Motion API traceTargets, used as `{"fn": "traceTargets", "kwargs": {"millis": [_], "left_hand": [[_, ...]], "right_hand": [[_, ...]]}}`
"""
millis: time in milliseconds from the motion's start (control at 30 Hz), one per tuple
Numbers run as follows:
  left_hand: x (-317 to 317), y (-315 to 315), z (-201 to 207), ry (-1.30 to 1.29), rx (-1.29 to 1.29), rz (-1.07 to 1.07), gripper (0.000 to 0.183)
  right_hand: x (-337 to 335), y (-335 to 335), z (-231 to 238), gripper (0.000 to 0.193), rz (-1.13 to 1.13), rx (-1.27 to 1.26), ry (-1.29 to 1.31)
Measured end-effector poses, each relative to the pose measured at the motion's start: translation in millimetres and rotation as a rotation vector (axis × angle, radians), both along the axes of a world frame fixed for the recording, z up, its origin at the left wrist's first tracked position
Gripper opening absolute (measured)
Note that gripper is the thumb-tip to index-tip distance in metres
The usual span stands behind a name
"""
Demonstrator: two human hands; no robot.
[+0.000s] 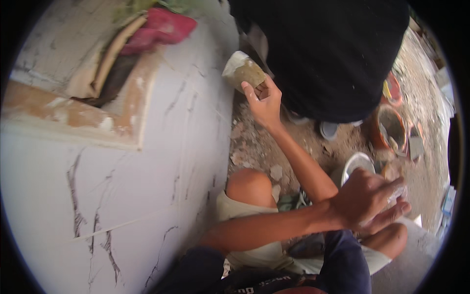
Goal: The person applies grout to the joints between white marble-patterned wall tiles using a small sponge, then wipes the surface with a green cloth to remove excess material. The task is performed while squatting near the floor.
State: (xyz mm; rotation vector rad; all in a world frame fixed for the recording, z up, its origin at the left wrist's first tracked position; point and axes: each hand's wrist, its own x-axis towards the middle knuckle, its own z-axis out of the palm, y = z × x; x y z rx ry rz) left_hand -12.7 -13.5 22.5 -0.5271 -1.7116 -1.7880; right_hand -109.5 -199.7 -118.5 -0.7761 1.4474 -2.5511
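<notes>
My right hand [264, 104] reaches forward, thumb and fingers closed round a small flat brownish-grey piece [248, 73] with white paste on its far end. The piece is held near the edge of a white, dark-veined panel surface [191, 117]; I cannot tell whether they touch. My left arm crosses over the right forearm, and my left hand [367, 198] is out to the right, fingers curled, with whitish paste on the fingertips. What it may hold is too blurred to name. Just beyond it stands a pale round bucket [357, 164].
A person in black clothing [328, 59] is close ahead. Orange buckets [390, 128] stand on the rubble-strewn ground [249, 142] at the right. On the left, a wooden frame [132, 115] edges an opening in the panel, with a pink cloth or bag [166, 27] beyond.
</notes>
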Motion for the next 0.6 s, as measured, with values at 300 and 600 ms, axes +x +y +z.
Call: {"fn": "traceTargets", "kwargs": {"millis": [300, 600], "left_hand": [[-36, -52, 16, -0.21, 0.368, -0.07, 0.035], [-47, -10, -15, -0.223, 0.094, 0.155, 0.052]], "right_hand": [[-25, 281, 65, 0.032, 0.651, 1.231, 0.716], [-46, 437, 23, 0.025, 0.846, 2.205, 0.397]]}}
